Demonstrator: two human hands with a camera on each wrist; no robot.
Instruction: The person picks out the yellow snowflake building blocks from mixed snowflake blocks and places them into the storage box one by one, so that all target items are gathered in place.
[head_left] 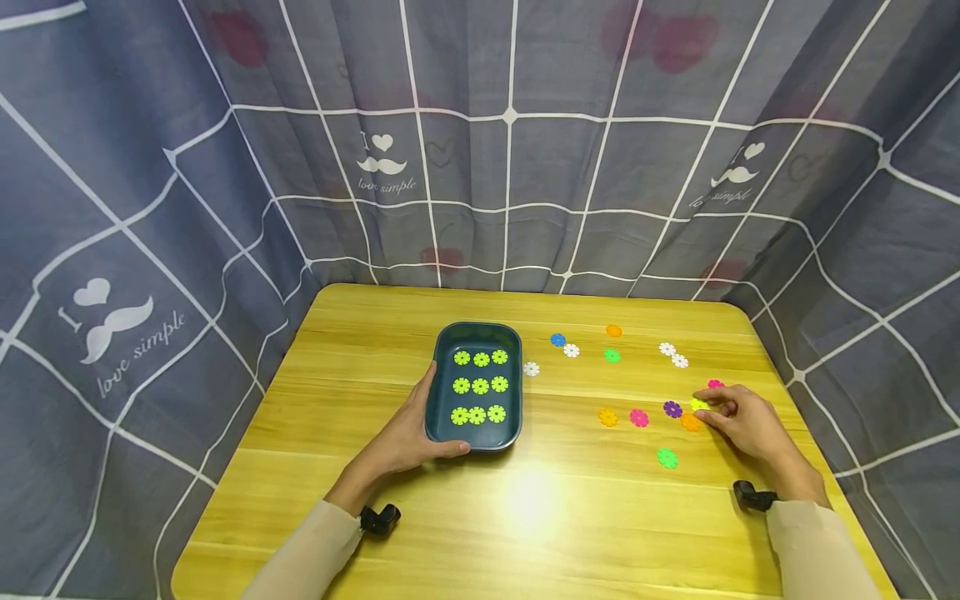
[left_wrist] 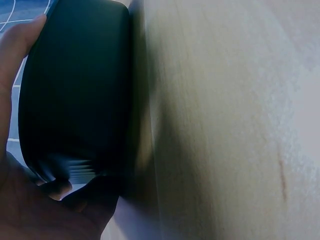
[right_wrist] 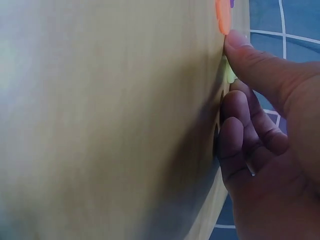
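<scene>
A dark blue-green rectangular tray (head_left: 480,333) stands on the table, with several yellow-green flower-shaped plastic discs (head_left: 480,386) laid in three rows inside it. My left hand (head_left: 408,435) grips the tray's near left corner, the thumb along the near rim and the fingers against the left side. In the left wrist view the dark tray wall (left_wrist: 75,90) fills the space between thumb and fingers. Over on the right, my right hand (head_left: 750,423) pinches a yellow disc (head_left: 700,404) between thumb and forefinger at the tabletop. An orange disc (head_left: 690,422) lies beside the thumb.
Loose discs lie right of the tray: white (head_left: 531,369), blue (head_left: 558,340), green (head_left: 667,458), purple (head_left: 672,409), pink (head_left: 639,418) and others. Another pink disc (head_left: 716,385) is just beyond the right fingertips. A grey curtain (head_left: 465,167) surrounds the wooden table (head_left: 360,333).
</scene>
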